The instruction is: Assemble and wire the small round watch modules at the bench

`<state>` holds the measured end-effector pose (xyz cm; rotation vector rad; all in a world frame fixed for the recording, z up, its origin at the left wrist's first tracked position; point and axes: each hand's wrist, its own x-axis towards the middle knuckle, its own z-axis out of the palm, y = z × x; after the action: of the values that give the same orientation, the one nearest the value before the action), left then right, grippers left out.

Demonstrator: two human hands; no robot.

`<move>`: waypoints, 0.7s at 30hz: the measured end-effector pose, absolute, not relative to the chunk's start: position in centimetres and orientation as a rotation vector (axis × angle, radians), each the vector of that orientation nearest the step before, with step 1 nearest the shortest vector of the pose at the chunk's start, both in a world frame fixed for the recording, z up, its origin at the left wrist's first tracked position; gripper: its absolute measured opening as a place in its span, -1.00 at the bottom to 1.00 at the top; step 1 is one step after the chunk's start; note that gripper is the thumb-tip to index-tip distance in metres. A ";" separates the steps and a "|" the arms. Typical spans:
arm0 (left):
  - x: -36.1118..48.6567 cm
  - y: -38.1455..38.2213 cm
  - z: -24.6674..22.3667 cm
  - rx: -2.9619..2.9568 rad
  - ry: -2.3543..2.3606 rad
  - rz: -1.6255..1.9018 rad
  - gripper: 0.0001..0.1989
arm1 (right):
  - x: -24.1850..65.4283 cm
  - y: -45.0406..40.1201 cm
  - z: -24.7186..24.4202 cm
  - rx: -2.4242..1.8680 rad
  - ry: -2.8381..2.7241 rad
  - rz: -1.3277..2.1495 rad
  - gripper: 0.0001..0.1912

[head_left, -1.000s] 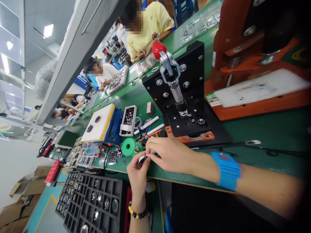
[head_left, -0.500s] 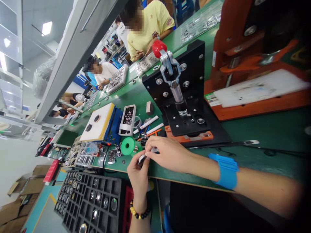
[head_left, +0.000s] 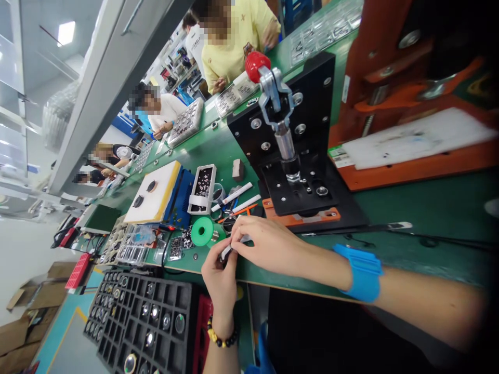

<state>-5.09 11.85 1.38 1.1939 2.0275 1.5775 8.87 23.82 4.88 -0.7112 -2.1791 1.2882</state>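
Inventory, person's own body: right wrist (head_left: 331, 272) is wearing a wide blue wristband (head_left: 360, 272); left wrist (head_left: 222, 324) is wearing a bracelet of black beads with yellow pieces (head_left: 220, 336).

Single head-worn camera, close above hands (head_left: 268, 246), faces forward and down, frame tilted; green workbench (head_left: 424, 218) recedes toward upper left.

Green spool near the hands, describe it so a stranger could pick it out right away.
Start at the black upright plate with the red-knobbed toggle clamp. Down on the green bench mat, beside the left hand and right hand pinching a small white piece, sits a bright green spool. It is the only round, vivid green thing there, with a hole in its centre.
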 end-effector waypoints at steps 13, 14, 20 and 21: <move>-5.1 11.8 1.3 1.199 2.020 1.596 -0.79 | 9.0 23.9 5.8 -0.740 -2.195 1.378 -0.82; -5.1 11.8 1.3 1.202 2.020 1.594 -0.79 | 9.0 23.9 5.8 -0.737 -2.195 1.377 -0.82; -5.1 11.8 1.4 1.207 2.010 1.596 -0.81 | 9.0 24.0 5.8 -0.728 -2.196 1.388 -0.84; -5.1 11.8 1.4 1.206 2.009 1.597 -0.81 | 9.0 24.0 5.7 -0.724 -2.196 1.387 -0.84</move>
<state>-5.05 11.76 1.38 1.2063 2.0090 1.5967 8.96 24.03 5.74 -0.7237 -2.1964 1.3874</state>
